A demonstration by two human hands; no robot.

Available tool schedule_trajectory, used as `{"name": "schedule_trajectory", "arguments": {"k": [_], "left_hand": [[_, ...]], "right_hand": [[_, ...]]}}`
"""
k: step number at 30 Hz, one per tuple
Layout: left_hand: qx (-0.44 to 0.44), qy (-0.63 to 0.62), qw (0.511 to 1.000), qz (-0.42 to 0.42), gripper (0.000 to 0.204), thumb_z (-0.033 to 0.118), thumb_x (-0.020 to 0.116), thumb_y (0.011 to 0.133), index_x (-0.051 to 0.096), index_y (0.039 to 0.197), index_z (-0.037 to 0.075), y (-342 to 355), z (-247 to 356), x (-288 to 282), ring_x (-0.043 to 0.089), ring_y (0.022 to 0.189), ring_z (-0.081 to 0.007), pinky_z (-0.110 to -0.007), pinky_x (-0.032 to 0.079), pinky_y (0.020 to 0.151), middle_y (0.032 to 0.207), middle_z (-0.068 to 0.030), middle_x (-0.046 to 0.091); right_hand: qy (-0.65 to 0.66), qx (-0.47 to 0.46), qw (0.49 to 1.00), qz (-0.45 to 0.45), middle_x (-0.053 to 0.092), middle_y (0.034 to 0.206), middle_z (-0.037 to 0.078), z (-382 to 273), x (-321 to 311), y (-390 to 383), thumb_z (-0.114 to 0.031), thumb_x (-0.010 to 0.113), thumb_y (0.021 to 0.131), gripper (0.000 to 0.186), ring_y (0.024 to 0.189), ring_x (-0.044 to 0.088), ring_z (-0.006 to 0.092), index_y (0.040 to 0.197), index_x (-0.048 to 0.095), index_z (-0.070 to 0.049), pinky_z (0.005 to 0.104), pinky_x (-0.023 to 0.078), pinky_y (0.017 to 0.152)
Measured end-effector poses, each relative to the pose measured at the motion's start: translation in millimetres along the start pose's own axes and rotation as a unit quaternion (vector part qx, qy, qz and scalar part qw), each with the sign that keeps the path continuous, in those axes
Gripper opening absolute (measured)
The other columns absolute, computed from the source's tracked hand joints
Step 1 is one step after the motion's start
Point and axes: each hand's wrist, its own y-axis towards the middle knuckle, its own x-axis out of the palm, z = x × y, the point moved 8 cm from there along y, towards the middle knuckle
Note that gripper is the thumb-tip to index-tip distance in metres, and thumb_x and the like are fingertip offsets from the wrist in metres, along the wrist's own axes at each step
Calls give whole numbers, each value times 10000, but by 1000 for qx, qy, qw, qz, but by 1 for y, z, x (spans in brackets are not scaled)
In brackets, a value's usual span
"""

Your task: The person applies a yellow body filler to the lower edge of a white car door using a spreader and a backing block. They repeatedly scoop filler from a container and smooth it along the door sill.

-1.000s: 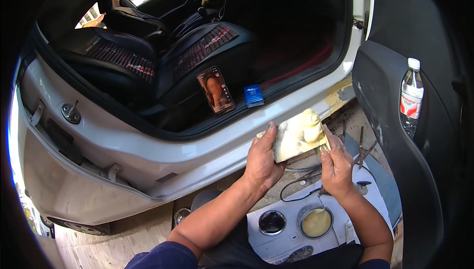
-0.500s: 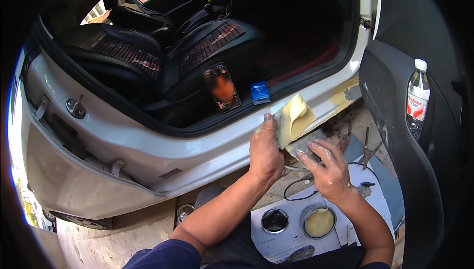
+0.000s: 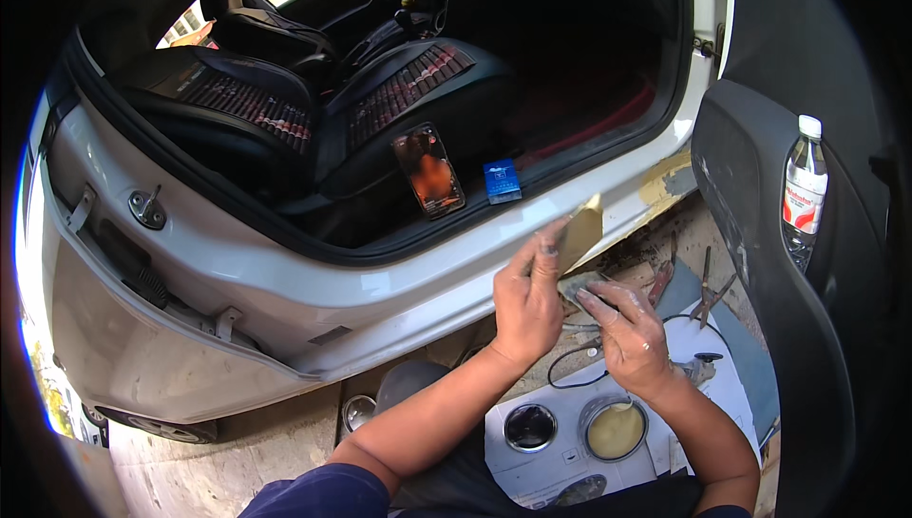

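My left hand [image 3: 528, 309] is closed around a flat putty spreader [image 3: 582, 238] with cream-yellow putty on its face, held up in front of the white car's door sill [image 3: 399, 295]. To its right, my right hand [image 3: 635, 337] pinches a second, greyish putty scraper [image 3: 572, 287], its blade close to the first and partly hidden by my fingers. White smears mark my right fingers. Below the hands, an open can of cream putty [image 3: 615, 430] stands beside a round dark lid or tin [image 3: 529, 428]. A yellowish putty patch [image 3: 663, 183] covers the sill's right end.
A phone [image 3: 427, 171] leans by the seat next to a small blue box [image 3: 502, 182]. The open door panel [image 3: 760, 195] at right holds a clear water bottle [image 3: 806, 190]. Pliers-like tools [image 3: 708, 301], a dark cable and cardboard [image 3: 560, 394] lie on the ground.
My left hand has turned its spreader, so the putty face shows narrower. The right scraper has tilted and shows less of its blade. Both hands stay in nearly the same place.
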Motion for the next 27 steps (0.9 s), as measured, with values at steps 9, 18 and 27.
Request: {"name": "schedule_trajectory", "arguments": {"k": [9, 18, 27], "left_hand": [[-308, -375, 871, 68, 429, 378, 550, 1160, 615, 1360, 4, -8, -48, 9, 744, 1173, -257, -435, 591, 1075, 1298, -132, 738], [-381, -415, 826, 29, 475, 410, 495, 1168, 582, 1426, 21, -25, -57, 27, 689, 1298, -299, -474, 519, 1179, 1395, -147, 704], [-315, -373, 872, 45, 491, 389, 476, 1181, 576, 1406, -36, -12, -39, 19, 695, 1274, -319, -476, 536, 1162, 1380, -187, 694]], "right_hand": [[401, 258, 829, 292, 684, 1334, 125, 68, -64, -4, -109, 531, 1140, 375, 1194, 674, 171, 1479, 597, 35, 322, 588, 961], [74, 42, 990, 112, 703, 1351, 247, 23, -41, 11, 25, 624, 1037, 471, 1210, 706, 420, 1508, 615, 8, 454, 568, 1008], [-127, -26, 983, 126, 709, 1360, 171, 4, -71, 29, 61, 695, 889, 503, 1224, 674, 419, 1355, 773, -110, 513, 551, 1070]]}}
